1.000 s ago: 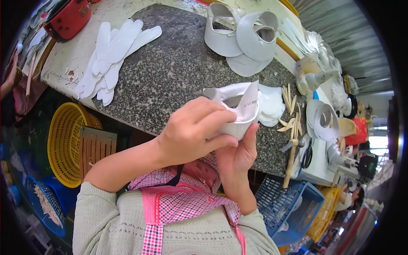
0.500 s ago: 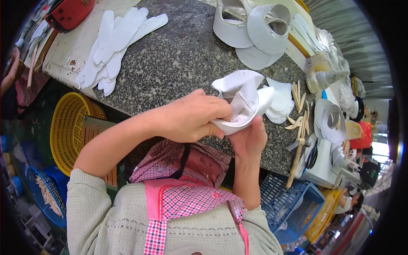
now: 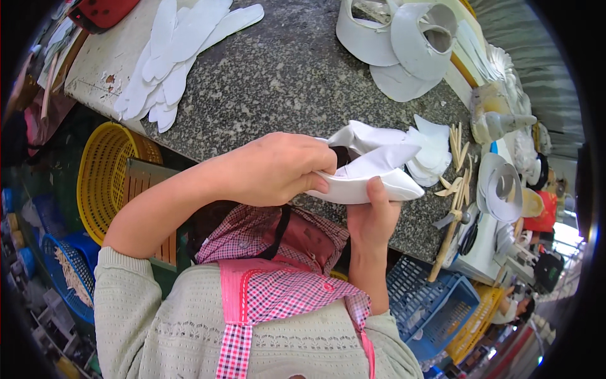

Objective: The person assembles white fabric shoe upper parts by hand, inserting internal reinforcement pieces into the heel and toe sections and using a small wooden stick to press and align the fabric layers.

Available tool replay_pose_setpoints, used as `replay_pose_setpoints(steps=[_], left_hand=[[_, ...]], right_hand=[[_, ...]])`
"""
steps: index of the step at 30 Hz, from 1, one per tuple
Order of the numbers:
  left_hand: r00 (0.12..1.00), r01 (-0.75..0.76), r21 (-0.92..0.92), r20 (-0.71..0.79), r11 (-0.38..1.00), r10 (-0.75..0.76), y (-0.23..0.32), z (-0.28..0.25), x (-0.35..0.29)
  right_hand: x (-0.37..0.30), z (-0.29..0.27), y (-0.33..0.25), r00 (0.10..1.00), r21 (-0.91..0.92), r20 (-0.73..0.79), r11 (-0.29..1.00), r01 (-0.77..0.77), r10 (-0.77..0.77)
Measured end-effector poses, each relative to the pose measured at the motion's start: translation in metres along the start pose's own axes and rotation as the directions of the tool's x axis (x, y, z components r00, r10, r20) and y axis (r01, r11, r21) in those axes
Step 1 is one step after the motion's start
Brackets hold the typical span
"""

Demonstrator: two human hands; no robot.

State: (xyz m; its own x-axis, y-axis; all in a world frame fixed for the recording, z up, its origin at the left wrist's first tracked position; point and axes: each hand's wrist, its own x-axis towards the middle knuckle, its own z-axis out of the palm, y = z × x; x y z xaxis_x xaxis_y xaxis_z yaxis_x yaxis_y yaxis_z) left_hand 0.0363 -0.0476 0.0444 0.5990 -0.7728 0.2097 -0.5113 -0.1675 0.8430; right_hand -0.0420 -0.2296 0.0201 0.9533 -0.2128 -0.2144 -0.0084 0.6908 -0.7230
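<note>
Above the front edge of the speckled stone slab (image 3: 271,69), both hands hold a white shoe upper (image 3: 372,186) with its opening upward and its point to the right. My left hand (image 3: 287,167) grips the left end, fingers curled over the rim and thumb along the outer side. My right hand (image 3: 372,211) supports it from below, its thumb pressed against the near side and its other fingers mostly hidden. Just beyond the upper lies a stack of thin white curved pieces (image 3: 432,151).
White insole-shaped pieces (image 3: 173,54) are piled at the far left. Curved white collar pieces (image 3: 420,38) stand at the far right. Pale sticks (image 3: 459,151), a wooden-handled tool (image 3: 445,243) and a cloudy plastic container (image 3: 489,110) line the right side. Baskets, yellow (image 3: 104,183) and blue (image 3: 429,303), flank me.
The shoe upper has turned and tipped so its point now faces right and its outer near side shows. My right thumb has come up onto that side. The whole view has shifted slightly.
</note>
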Motion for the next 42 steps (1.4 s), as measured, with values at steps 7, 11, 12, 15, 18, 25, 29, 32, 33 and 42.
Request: replay_pose_setpoints(steps=[7, 11, 12, 15, 18, 25, 29, 32, 33, 42], left_hand=[[0.969, -0.057, 0.202, -0.223, 0.978, 0.103, 0.014, 0.015, -0.008], [0.961, 0.189, -0.162, 0.231, 0.969, -0.148, 0.003, -0.001, -0.007], [0.93, 0.232, -0.166, 0.327, 0.958, -0.169, -0.007, -0.007, -0.006], [0.932, 0.223, -0.108, 0.313, 0.969, -0.18, -0.01, -0.007, -0.015], [0.995, 0.077, 0.148, 0.045, 0.986, -0.085, 0.018, 0.014, -0.019], [0.952, 0.245, 0.103, 0.161, 0.964, -0.259, 0.011, -0.003, -0.009], [0.921, 0.353, 0.0, -0.179, 0.936, -0.347, 0.021, 0.004, 0.0], [0.934, 0.272, 0.055, -0.256, 0.961, -0.249, 0.02, 0.019, 0.003], [0.91, 0.26, 0.108, -0.36, 0.959, -0.206, 0.021, 0.023, 0.005], [0.902, 0.015, 0.34, -0.41, 0.94, 0.133, 0.014, 0.048, -0.001]], right_hand=[[-0.007, -0.002, 0.024, 0.925, -0.425, 0.028, 0.833, 0.354, -0.378], [0.002, -0.026, 0.024, 0.844, -0.526, 0.303, 0.661, 0.535, -0.442], [0.003, -0.028, 0.024, 0.842, -0.52, 0.348, 0.662, 0.54, -0.413], [-0.001, -0.017, 0.017, 0.968, -0.303, 0.074, 0.919, 0.252, -0.24], [-0.01, -0.009, 0.013, 0.961, -0.4, -0.003, 0.881, 0.253, -0.277], [-0.008, -0.009, -0.004, 0.992, -0.061, 0.049, 0.992, -0.114, 0.117], [-0.018, -0.003, 0.002, 1.0, -0.208, 0.019, 0.978, 0.013, -0.01], [-0.017, -0.003, 0.0, 0.995, -0.181, 0.049, 0.979, 0.097, -0.089], [-0.014, -0.006, 0.002, 0.995, -0.147, 0.032, 0.984, 0.098, -0.094], [-0.013, -0.005, 0.008, 0.98, -0.272, 0.066, 0.941, 0.2, -0.19]])
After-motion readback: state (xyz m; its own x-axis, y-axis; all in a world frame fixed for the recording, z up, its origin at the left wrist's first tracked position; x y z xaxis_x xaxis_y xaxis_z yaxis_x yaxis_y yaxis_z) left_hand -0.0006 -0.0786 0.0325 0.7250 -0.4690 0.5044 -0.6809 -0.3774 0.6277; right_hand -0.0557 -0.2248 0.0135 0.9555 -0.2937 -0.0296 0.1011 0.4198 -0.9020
